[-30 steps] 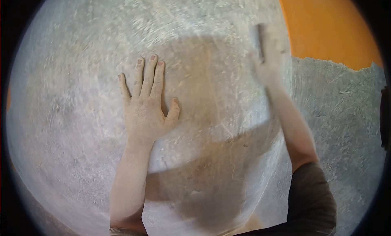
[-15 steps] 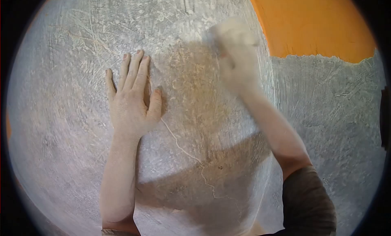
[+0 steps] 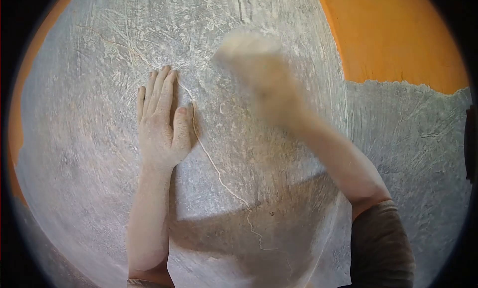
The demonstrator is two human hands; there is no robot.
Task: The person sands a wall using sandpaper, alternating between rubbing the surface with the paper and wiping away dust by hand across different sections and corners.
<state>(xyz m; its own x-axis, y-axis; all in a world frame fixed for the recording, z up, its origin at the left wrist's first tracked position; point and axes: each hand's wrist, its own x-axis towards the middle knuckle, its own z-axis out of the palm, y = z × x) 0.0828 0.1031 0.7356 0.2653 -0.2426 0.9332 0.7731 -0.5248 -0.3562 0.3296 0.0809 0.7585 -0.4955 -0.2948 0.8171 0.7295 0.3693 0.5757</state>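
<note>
A grey, scratched wall surface [image 3: 89, 188] fills most of the view, with a thin pale crack [image 3: 214, 166] winding down it. My left hand [image 3: 162, 121] lies flat on this surface, left of the crack, fingers pointing up. Up and to the right, my right hand [image 3: 271, 84] is smeared by motion in front of the wall. A pale blurred shape [image 3: 246, 47] shows at its upper end; I cannot tell whether it is an object or part of the hand. The fingers of that hand cannot be made out.
An orange painted area [image 3: 398, 39] with a ragged lower edge is at the upper right, beyond a vertical corner. More orange [image 3: 16, 134] runs along the left edge. Shadows of my arms fall on the lower wall.
My right hand has moved to the left across the wall. My left hand stays flat, its fingers closer together. The view has shifted slightly, showing more orange at the left.
</note>
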